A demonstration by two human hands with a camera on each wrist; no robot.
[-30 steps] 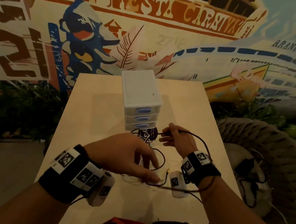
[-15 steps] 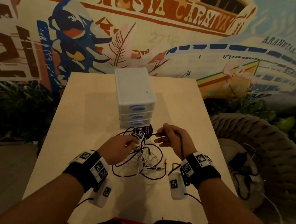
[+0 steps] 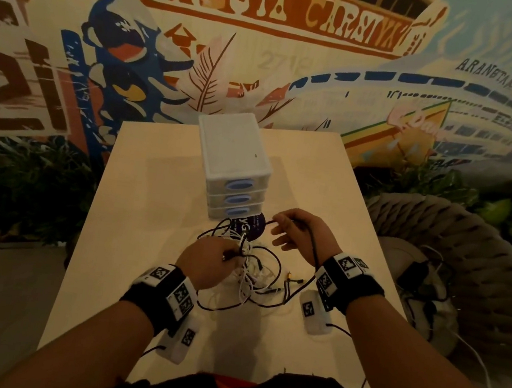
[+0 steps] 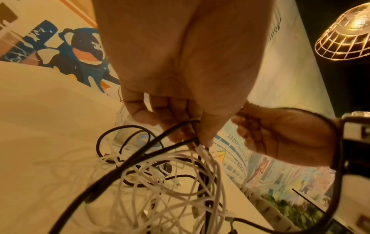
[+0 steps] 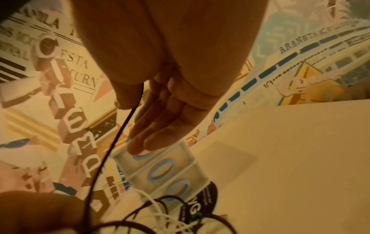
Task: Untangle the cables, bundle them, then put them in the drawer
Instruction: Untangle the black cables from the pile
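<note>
A tangle of black and white cables (image 3: 254,271) lies on the pale table (image 3: 152,180), just in front of a small white drawer unit (image 3: 235,165) with three shut drawers and blue handles. My left hand (image 3: 209,262) pinches black and white strands at the top of the tangle (image 4: 198,139). My right hand (image 3: 301,232) holds one black cable (image 5: 120,129) between thumb and forefinger, its other fingers straight, close to the drawer fronts (image 5: 160,172). That cable runs back over my right wrist.
A dark round printed disc (image 3: 253,226) lies at the foot of the drawer unit. A woven basket chair (image 3: 466,270) with more cables stands right of the table. A painted mural wall rises behind. A wire lamp (image 4: 344,31) glows overhead.
My left hand moved from the near table edge forward into the tangle and took hold of strands. The right hand kept its black cable. The camera view shifted slightly.
</note>
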